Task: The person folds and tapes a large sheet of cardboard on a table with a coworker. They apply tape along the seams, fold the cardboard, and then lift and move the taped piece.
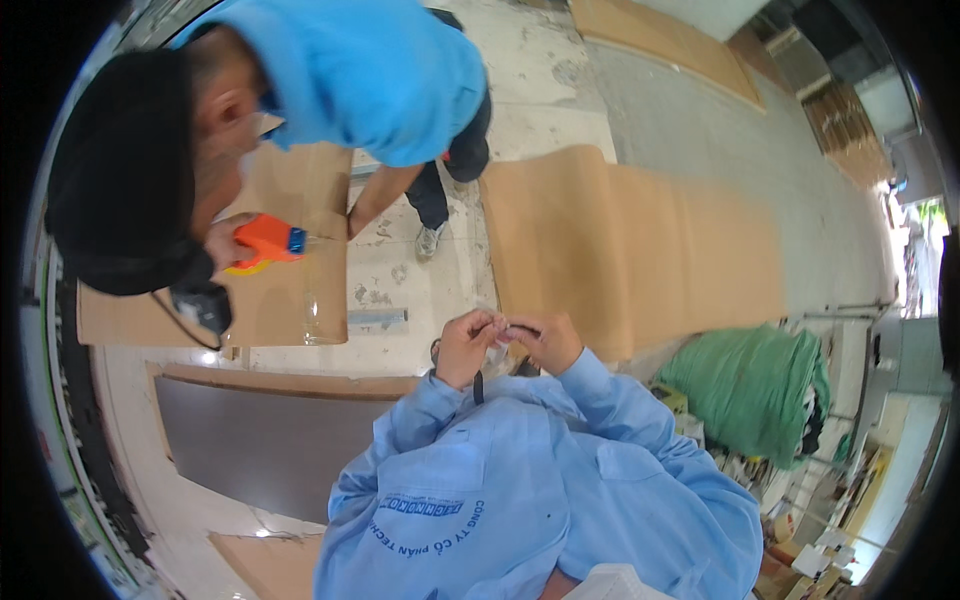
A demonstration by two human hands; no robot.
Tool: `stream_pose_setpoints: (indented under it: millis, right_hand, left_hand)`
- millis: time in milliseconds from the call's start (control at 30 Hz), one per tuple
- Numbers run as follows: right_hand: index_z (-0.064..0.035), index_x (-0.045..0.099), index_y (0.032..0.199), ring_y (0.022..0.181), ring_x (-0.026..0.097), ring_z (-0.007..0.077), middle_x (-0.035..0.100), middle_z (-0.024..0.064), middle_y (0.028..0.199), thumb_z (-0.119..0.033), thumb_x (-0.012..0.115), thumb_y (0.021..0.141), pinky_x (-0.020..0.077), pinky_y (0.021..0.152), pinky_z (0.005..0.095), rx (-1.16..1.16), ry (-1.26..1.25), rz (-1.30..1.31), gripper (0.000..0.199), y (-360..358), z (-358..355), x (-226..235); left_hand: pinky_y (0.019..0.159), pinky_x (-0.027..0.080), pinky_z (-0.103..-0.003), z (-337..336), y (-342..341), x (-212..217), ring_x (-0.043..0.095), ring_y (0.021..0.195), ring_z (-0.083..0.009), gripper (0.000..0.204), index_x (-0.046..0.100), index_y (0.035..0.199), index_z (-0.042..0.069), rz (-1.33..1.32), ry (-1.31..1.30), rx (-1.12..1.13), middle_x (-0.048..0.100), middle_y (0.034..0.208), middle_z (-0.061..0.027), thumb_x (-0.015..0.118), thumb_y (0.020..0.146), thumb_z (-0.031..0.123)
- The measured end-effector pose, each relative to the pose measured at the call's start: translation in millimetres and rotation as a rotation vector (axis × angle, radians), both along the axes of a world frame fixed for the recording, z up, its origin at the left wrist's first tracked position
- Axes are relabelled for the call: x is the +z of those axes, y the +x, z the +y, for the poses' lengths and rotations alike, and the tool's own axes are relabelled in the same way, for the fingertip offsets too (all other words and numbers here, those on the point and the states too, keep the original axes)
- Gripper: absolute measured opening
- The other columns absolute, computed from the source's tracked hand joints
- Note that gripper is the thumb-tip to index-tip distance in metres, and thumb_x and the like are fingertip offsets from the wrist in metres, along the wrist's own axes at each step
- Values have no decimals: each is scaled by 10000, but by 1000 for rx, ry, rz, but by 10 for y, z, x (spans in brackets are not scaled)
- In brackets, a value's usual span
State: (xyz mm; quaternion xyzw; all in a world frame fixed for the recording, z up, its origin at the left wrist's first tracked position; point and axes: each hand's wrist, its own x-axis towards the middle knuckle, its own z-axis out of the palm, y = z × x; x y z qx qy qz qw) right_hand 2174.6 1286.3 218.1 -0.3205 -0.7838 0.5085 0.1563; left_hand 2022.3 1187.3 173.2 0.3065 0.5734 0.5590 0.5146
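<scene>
I observed the left hand (462, 347) and right hand (548, 343) pinching a thin, translucent, crumpled plastic film (496, 358) at six o'clock from view centre; handling appeared unfinished, release not yet done.

Bright blue is seen on the co-worker's shirt (370, 80), orange and blue on the tape dispenser (265, 238), brown on the cardboard (565, 255), whitish on the held film (494, 358). The wearer's pale blue shirt (530, 480) is printed in dark blue.
</scene>
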Motion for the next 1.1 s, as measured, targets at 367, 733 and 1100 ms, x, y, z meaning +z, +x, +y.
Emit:
stream_pose_setpoints:
  millis: [367,733,1100]
  right_hand:
    - [0,718,1021,747,723,228,730,158,841,-93,647,876,551,686,293,-296,-57,211,187,1596,577,-40]
    - [-5,711,1068,800,719,183,730,157,873,-56,619,902,555,717,300,-139,47,222,196,1891,604,-249]
    - [38,658,978,695,647,114,676,82,793,-172,556,992,527,598,251,55,-215,141,234,1026,669,-454]
  left_hand:
    - [724,548,-259,971,1379,293,677,807,-128,137,630,1038,-39,-6,25,-242,695,896,-71,576,975,70]
    - [746,561,-284,857,1719,189,685,837,-152,168,654,1042,-46,188,69,-226,699,904,-82,557,923,21]
    - [716,534,-287,155,1012,173,672,797,-132,78,596,924,-7,161,149,-5,678,827,-72,586,886,60]
